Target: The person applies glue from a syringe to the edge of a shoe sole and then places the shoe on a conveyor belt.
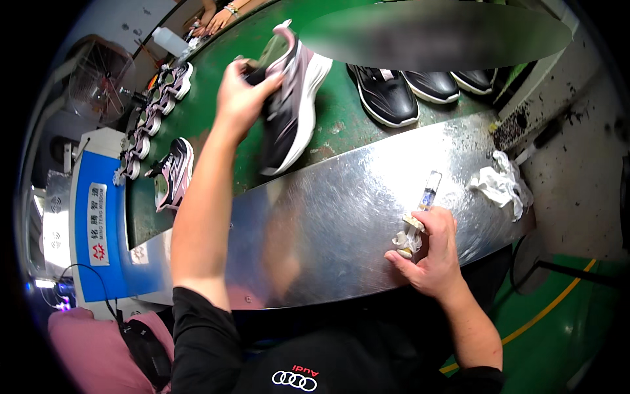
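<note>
Left hand grips one sneaker, right hand one clear tube; three black shoes stand nearby

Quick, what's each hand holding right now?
Left hand: closed on a black-and-pink shoe with a white sole.
Right hand: partly curled, holding a clear tube-like item and crumpled white material.

"What does my wearer have on, from your end?"
"I see a black shirt; its left sleeve and right sleeve are plain black and short."
"Any markings?"
"I make out four linked white rings on the front, small red lettering beside them."
"And the hands?"
"Left hand and right hand look bare to me."
</note>
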The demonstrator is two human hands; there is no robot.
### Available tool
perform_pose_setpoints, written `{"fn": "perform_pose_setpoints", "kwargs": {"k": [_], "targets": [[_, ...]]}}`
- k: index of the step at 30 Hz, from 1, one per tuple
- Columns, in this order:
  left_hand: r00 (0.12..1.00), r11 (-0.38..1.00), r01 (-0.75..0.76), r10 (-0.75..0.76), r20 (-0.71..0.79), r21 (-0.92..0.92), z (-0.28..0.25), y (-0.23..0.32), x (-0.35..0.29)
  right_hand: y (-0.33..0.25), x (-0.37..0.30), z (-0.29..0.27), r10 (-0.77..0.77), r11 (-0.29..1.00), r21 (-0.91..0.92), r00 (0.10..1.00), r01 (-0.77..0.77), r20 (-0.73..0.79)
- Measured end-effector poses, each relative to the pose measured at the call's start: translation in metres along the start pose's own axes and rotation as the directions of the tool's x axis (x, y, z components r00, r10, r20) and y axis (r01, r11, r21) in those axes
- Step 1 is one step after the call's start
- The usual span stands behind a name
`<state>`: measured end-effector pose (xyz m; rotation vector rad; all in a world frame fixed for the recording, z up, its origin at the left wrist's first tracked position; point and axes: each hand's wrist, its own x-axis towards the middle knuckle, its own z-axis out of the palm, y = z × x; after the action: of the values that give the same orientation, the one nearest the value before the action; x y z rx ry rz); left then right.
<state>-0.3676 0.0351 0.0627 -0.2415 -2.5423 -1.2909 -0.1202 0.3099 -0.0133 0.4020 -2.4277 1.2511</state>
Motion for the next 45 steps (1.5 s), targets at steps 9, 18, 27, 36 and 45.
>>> {"fn": "perform_pose_setpoints", "kwargs": {"k": [9,18,27,36,45], "targets": [[0.972,0.949,0.143,-0.081,0.223,-0.28,0.014,-0.018,-0.039,0.005,-0.008,0.01,0.05,0.998,0.028,0.998,-0.051,0.041],[0.686,0.339,0.271,-0.724,-0.066,-0.901,-0.167,-0.142,-0.207,0.005,-0.011,0.012,0.054,0.995,0.082,0.992,-0.063,0.111],[0.637,0.444,0.288,-0.751,-0.177,-0.849,-0.21,-0.157,-0.2,0.004,-0.016,0.013,0.063,0.997,0.027,0.994,-0.065,0.09],[0.89,0.69,0.258,-0.442,-0.112,-0.676,-0.186,-0.056,-0.183,0.011,-0.015,0.012,0.132,0.971,0.189,0.987,-0.147,0.087],[0.94,0.728,0.318,-0.161,0.3,-0.607,-0.092,0.049,-0.291,0.0,-0.027,-0.01,0.278,0.811,0.472,0.938,-0.345,0.207]]}}
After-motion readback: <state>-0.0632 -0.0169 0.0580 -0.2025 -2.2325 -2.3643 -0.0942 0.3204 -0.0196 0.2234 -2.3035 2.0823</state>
